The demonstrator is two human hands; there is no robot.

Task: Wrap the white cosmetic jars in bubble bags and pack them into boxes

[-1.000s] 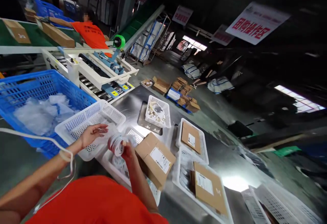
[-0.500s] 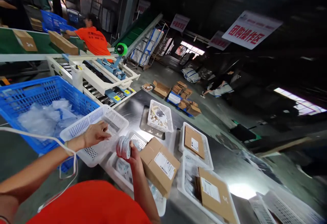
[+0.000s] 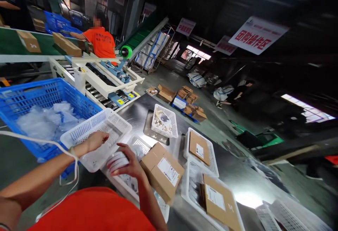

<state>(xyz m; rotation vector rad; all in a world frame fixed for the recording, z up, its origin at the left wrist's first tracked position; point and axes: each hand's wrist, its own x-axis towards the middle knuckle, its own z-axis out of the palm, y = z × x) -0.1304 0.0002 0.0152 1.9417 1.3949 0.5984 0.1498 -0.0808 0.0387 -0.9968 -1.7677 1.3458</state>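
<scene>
My right hand [image 3: 130,162] holds a stack of flat, round, pale discs [image 3: 117,162], with thumb and fingers spread around it; they look like shallow tins, slightly blurred. Below it lies a white basket [image 3: 167,214] of plastic-wrapped items, with a brown cardboard box [image 3: 163,171] bearing a white label resting on top. Over another white perforated basket [image 3: 91,125] is my left hand [image 3: 97,141], its fingers curled together. Whatever they pinch, if anything, cannot be made out.
A blue crate [image 3: 79,97] of clear plastic bags stands at left, crossed by a white cable [image 3: 42,136]. Baskets with flat cartons [image 3: 199,148] line the metal table's right. Behind are a roller machine [image 3: 105,79] and a person in orange [image 3: 101,43] beside a green conveyor.
My right hand has swung left and turned, carrying the discs toward the left basket, with its fingers spread wider. The left hand has shifted slightly left and down.
</scene>
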